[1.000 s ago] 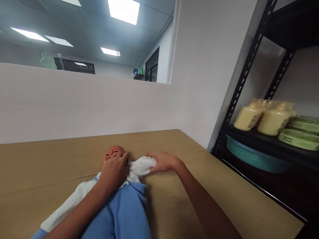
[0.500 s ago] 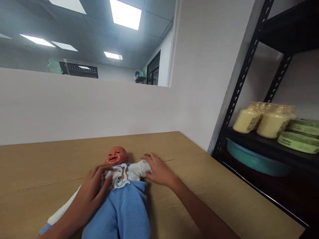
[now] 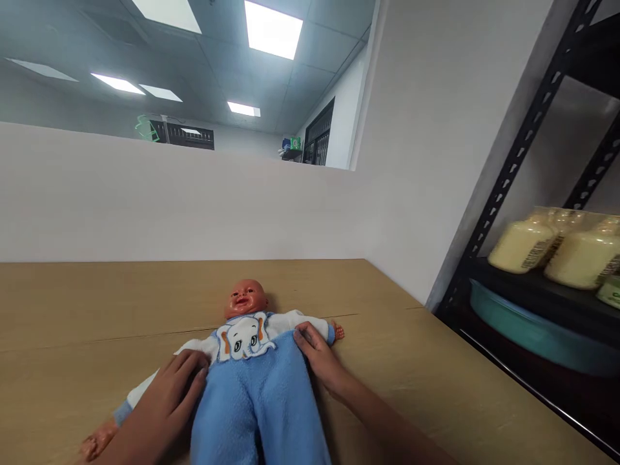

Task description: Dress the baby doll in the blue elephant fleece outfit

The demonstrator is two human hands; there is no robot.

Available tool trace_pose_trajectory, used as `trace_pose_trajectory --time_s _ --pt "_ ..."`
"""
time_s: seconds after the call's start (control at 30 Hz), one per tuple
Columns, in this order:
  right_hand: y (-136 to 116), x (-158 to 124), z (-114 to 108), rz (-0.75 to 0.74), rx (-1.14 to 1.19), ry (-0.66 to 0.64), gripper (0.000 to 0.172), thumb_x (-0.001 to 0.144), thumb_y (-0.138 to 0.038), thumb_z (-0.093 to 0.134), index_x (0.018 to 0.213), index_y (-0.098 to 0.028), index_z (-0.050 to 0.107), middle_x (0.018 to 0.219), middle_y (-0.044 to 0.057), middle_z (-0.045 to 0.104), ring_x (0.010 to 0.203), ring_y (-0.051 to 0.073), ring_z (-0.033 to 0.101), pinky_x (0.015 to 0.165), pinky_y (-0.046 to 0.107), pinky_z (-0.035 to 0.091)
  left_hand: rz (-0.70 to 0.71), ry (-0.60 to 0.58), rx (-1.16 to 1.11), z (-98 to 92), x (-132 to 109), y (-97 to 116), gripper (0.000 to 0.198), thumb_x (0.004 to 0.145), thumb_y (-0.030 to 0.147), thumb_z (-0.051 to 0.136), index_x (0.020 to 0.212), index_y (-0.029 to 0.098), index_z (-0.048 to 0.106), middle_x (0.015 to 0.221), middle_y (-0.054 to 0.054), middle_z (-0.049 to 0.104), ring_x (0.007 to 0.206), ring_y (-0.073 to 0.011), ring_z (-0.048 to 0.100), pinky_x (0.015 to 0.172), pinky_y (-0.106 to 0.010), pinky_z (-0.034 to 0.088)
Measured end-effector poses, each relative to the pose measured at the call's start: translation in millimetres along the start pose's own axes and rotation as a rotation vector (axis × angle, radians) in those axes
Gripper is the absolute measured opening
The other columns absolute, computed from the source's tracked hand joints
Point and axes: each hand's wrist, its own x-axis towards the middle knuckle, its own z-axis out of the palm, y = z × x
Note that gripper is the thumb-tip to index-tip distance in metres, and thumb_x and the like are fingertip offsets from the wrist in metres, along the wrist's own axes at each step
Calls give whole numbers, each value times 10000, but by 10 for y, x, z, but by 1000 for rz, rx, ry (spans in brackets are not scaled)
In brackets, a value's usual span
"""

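A baby doll (image 3: 246, 298) lies face up on the wooden table, its head toward the wall. Its outfit (image 3: 256, 394) has blue fleece trousers, white sleeves and an elephant face on the chest. At the image-left side of the chest, my left hand (image 3: 177, 391) has its fingers curled against the outfit below the armpit. My right hand (image 3: 317, 355) pinches the blue cloth at the opposite side, between thumb and fingers. Both doll arms are spread outward, their small hands showing. The doll's feet are out of frame.
The wooden table (image 3: 387, 361) meets a white wall (image 3: 194, 206) with a window opening above. On the right, a black metal shelf (image 3: 542, 294) holds cream-coloured bottles (image 3: 526, 244), part of a green container and a teal basin (image 3: 537, 329).
My right hand has left the doll's sleeve and moved onto the side of the outfit. My left hand has slid off the chest to the side. The view has turned left.
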Motion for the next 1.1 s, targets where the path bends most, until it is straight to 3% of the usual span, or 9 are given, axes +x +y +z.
trace_pose_trajectory --time_s 0.17,0.3,0.4,0.57,0.7,0.83,0.93,1.03,1.1 --pt "78 93 158 -71 -139 21 425 948 -673 580 935 -248 588 881 19 638 864 231 605 819 349 484 75 -35 10 -13 -28 2 358 981 541 451 956 283 697 1120 -91 764 1069 -320 716 1001 -478 600" --pt "52 82 127 -112 -225 40 320 999 -555 565 948 -245 624 960 47 705 947 254 647 886 370 484 -34 19 -35 -20 -60 45 341 1013 565 424 946 300 628 958 -38 772 914 -292 737 875 -413 615" --pt "26 46 106 -139 -287 51 277 1012 -504 574 948 -243 637 967 54 723 963 262 659 906 380 486 -52 24 33 29 3 -59 357 1014 565 394 929 293 608 888 -55 767 826 -295 731 810 -422 608" --pt "15 -6 171 -192 -375 99 161 1011 -385 567 959 -245 627 973 52 704 961 258 653 913 383 481 23 72 189 122 177 -325 359 993 522 395 978 261 641 964 -121 766 895 -324 743 896 -482 608" --pt "-22 -63 217 -248 -403 199 90 897 -215 591 984 -238 598 997 54 672 937 246 628 888 377 488 74 89 119 68 225 -371 348 985 543 441 994 249 627 999 -118 774 928 -317 738 923 -473 601" --pt "-86 -116 185 -286 -379 400 173 857 -184 557 1021 -238 537 997 59 625 915 242 594 875 379 492 -33 197 -57 -53 278 -143 386 977 599 488 1055 235 589 960 -62 752 854 -271 719 805 -402 597" --pt "-112 -132 123 -291 -347 540 174 879 -221 536 1048 -244 499 1002 64 595 927 252 571 878 391 485 58 237 -83 -45 404 222 355 989 561 471 1031 230 592 982 -68 726 856 -265 687 794 -399 580" --pt "-122 -121 55 -295 -316 610 172 891 -245 531 1056 -250 486 975 52 573 875 245 555 825 375 485 304 60 52 151 611 647 297 1032 460 450 1067 221 623 1116 -110 724 1049 -290 661 965 -446 544" --pt "-127 -107 14 -302 -297 632 157 902 -259 531 1053 -248 489 928 33 555 825 234 549 780 357 485 376 -103 320 374 789 883 295 1024 405 520 1204 192 616 1296 -148 684 1261 -322 590 1114 -487 465"
